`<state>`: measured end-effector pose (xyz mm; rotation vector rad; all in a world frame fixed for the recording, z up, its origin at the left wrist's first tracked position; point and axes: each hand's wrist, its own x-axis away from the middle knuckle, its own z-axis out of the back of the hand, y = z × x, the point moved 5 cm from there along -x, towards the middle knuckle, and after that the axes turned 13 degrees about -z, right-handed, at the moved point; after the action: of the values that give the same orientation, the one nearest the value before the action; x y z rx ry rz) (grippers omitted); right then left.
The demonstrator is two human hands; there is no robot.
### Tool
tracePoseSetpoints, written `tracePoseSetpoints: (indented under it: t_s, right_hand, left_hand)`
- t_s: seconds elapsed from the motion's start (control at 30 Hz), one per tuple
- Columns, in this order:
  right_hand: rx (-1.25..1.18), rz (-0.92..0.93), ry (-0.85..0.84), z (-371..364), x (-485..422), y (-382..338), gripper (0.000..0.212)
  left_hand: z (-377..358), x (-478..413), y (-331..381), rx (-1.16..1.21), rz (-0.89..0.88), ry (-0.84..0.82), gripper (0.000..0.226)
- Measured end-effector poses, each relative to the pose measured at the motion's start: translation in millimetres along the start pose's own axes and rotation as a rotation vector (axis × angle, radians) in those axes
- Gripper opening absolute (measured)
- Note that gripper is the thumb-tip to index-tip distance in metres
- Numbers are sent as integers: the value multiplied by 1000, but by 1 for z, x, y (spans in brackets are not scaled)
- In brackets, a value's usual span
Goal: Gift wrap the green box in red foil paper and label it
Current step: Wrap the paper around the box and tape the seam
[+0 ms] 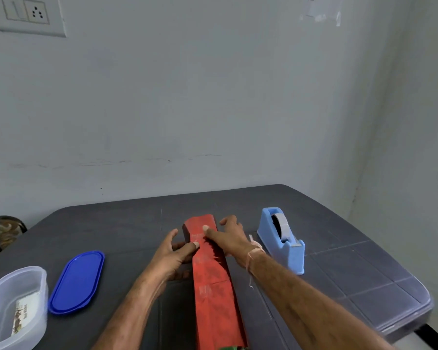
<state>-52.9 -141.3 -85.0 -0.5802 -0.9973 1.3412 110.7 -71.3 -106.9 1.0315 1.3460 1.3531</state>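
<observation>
The green box lies at the middle of the dark table, its long axis running from the near edge away toward the wall and leaning slightly left at the far end. The red foil paper covers nearly all of it, and only a sliver of green shows at the near end. Both hands sit on the far half. The left hand holds the box from its left side, fingers curved against that wall and thumb tip pressed onto the top. The right hand comes in from the right, its thumb laid flat on the top face where the paper looks wrinkled, and its other fingers spread loosely past the right edge; whether they touch the table cannot be told. The light blue tape dispenser stands just right of the right wrist, parallel to the box, so that hand is plainly the nearer one to tear a strip while the left keeps the overlap pinned. Far to the left lie a blue lid and a clear container with a printed card inside, probably the label.
</observation>
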Motion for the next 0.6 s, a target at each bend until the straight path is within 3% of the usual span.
tracePoseSetpoints:
  t_s: [0.2, 0.37, 0.47, 0.6]
  right_hand:
    - [-188, 43, -308, 7, 46, 27, 62]
    - [-240, 67, -370, 14, 52, 28, 67]
    - [-281, 69, -438, 18, 49, 32, 66]
    - [-432, 32, -428, 27, 42, 45, 43]
  left_hand:
    - [-1, 7, -4, 46, 49, 70, 87]
    - [-6, 19, -28, 55, 122, 85, 111]
    - [-11, 14, -43, 105, 160, 71, 115]
    - [-24, 24, -23, 123, 166, 225, 110]
